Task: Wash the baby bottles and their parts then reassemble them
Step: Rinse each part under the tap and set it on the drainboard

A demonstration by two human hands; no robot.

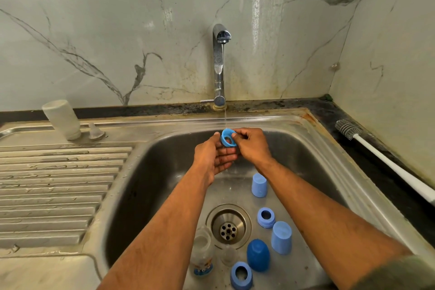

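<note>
My right hand (253,146) pinches a blue bottle collar ring (227,138) under the running stream from the tap (220,63). My left hand (215,155) is cupped beside and below the ring, its fingertips touching it. On the sink (150,172) floor lie a clear baby bottle (202,252), a clear teat (228,255), two more blue rings (266,217) (241,275), two light blue caps (259,185) (281,237) and a dark blue cap (258,255). A white bottle (62,119) stands upside down on the drainboard with a clear teat (96,132) beside it.
The drain (228,226) sits mid-floor of the sink among the parts. A ribbed drainboard (54,190) extends to the left. A white-handled bottle brush (381,160) lies on the dark counter at the right, near the marble wall corner.
</note>
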